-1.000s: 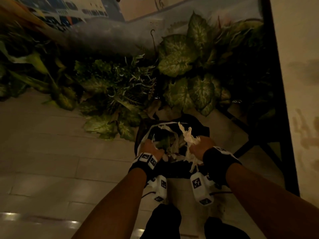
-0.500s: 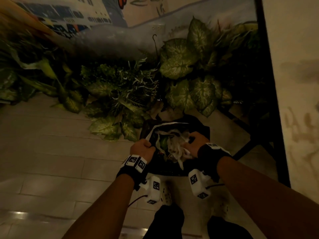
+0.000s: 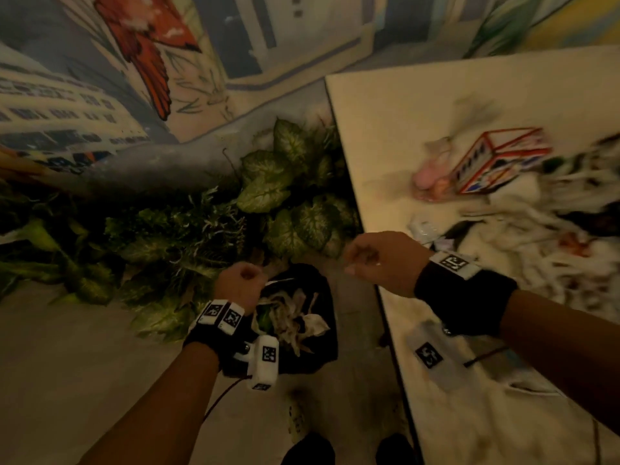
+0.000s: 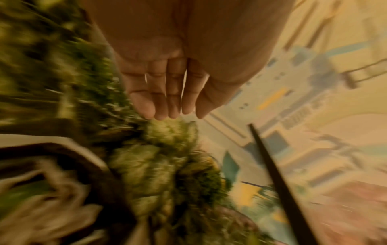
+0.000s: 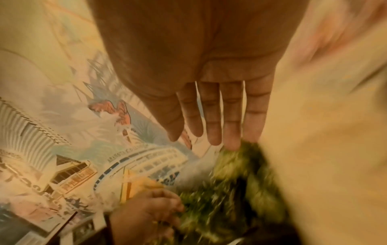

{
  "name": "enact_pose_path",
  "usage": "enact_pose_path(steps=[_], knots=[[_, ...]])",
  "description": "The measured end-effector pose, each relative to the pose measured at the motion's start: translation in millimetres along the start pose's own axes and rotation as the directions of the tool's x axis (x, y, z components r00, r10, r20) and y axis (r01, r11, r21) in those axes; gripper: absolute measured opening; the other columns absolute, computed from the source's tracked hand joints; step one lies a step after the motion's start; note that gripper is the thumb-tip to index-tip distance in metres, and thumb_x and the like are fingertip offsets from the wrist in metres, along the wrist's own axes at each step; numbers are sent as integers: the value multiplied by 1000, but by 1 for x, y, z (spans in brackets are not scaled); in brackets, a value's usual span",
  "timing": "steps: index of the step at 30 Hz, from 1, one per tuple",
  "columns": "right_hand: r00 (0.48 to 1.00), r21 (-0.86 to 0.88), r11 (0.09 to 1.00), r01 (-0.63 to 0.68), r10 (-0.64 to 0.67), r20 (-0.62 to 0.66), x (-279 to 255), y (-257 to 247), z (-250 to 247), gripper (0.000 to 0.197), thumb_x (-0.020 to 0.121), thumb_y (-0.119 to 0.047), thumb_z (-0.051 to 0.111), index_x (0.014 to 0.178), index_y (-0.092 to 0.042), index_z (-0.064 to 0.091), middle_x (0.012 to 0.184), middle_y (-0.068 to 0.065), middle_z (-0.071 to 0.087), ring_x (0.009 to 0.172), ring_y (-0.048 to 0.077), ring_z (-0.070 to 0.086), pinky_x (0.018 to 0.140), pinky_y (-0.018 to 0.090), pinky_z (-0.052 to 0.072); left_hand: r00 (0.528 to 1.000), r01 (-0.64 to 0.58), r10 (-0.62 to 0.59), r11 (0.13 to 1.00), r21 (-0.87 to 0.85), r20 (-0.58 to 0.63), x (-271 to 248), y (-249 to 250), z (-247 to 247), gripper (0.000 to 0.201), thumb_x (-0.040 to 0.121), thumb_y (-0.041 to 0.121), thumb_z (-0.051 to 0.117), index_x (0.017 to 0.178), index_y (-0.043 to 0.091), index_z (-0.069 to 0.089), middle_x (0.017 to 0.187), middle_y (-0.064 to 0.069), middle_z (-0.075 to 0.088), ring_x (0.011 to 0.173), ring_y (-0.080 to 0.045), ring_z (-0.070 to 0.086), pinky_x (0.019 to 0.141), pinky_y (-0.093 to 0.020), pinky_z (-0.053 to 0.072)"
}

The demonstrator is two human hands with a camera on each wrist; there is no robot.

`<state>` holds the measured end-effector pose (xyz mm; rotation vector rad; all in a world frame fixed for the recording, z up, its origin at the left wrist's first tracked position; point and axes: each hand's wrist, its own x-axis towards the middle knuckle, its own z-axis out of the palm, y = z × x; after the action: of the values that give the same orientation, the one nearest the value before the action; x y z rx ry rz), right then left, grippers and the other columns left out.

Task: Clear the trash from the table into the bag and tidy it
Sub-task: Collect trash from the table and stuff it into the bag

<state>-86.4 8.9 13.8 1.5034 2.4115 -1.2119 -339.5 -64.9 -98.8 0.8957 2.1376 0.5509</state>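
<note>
**Both hands free, more trash waiting on the tabletop**

Fingers first: the left hand (image 4: pixel 167 86) shows fingers (image 4: pixel 144 102) straight and together, holding nothing. The right hand (image 5: pixel 211 106) has fingers (image 5: pixel 232 126) extended, slightly apart, also bare. Below the left hand sits the black bag (image 3: pixel 322 350) on the floor, mouth open, crumpled paper inside. Right of the bag, the tabletop (image 3: pixel 385 129) carries a red-edged carton (image 3: pixel 496 162) and a heap of white tissue (image 3: pixel 536 263). That tissue looks light and soft, so bunch it by the handful; the carton seems stiff but crushable, best taken across its sides.
</note>
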Motion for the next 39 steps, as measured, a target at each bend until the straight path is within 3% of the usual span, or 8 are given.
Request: enact_pose_path(steps=[4, 9, 12, 18, 23, 26, 35, 39], knots=[[993, -103, 991, -91, 82, -82, -66, 50, -57, 18, 82, -32, 68, 97, -22, 65, 85, -11, 60, 82, 12, 61, 75, 22, 45, 988, -150, 149, 989, -13, -29, -22, 69, 15, 9, 81, 22, 69, 89, 17, 68, 90, -3, 69, 83, -23, 65, 81, -42, 56], [965, -169, 954, -249, 229, -128, -125, 127, -107, 21, 82, -33, 68, 100, -23, 65, 97, -7, 63, 88, 12, 59, 75, 21, 40, 919, -394, 394, 919, 24, -2, -63, 149, 50, 9, 82, 19, 70, 89, 14, 68, 85, -2, 67, 81, -18, 62, 75, -30, 51], [949, -134, 944, -301, 283, -141, -143, 160, -125, 27, 81, -31, 70, 105, -20, 64, 107, -2, 64, 92, 15, 60, 79, 26, 46, 890, -454, 451, 889, 58, 63, -86, 186, 77, 11, 82, 21, 70, 91, 15, 66, 87, 1, 65, 81, -14, 60, 73, -26, 47], [966, -170, 952, -255, 241, -95, -153, 189, -133, 42, 76, -33, 74, 114, -25, 58, 127, -3, 54, 108, 17, 55, 89, 29, 45, 884, -460, 424, 862, 214, 196, -105, 221, 123, 23, 79, 28, 70, 99, 22, 62, 103, 2, 64, 84, -15, 58, 75, -23, 43], [981, -299, 934, -194, 184, -64, -147, 206, -125, 53, 74, -34, 75, 121, -35, 52, 139, -2, 40, 130, 20, 36, 105, 33, 35, 891, -451, 374, 794, 409, 256, -100, 241, 148, 64, 75, 41, 73, 130, 24, 46, 130, -4, 47, 116, -24, 50, 93, -29, 41], [981, -360, 914, -185, 192, -17, -140, 215, -119, 63, 73, -37, 74, 129, -37, 44, 143, 0, 32, 134, 22, 27, 109, 37, 31, 905, -424, 329, 728, 539, 268, -93, 248, 163, 87, 68, 49, 74, 140, 28, 31, 138, -9, 37, 126, -30, 40, 104, -41, 39], [948, -482, 856, -187, 286, 140, -118, 229, -108, 90, 68, -43, 78, 141, -44, 24, 156, 3, 3, 144, 36, 0, 113, 55, 21, 944, -314, 144, 659, 683, 295, -87, 255, 195, 115, 50, 86, 57, 144, 31, 24, 146, -13, 25, 132, -40, 26, 106, -53, 31], [957, -479, 857, -188, 270, 109, -112, 232, -101, 72, 76, -35, 71, 138, -38, 34, 153, 5, 12, 141, 39, 9, 110, 53, 28, 925, -373, 180, 592, 715, 333, -95, 260, 204, 103, 55, 76, 66, 139, 28, 32, 137, -13, 29, 124, -38, 32, 102, -49, 37]])
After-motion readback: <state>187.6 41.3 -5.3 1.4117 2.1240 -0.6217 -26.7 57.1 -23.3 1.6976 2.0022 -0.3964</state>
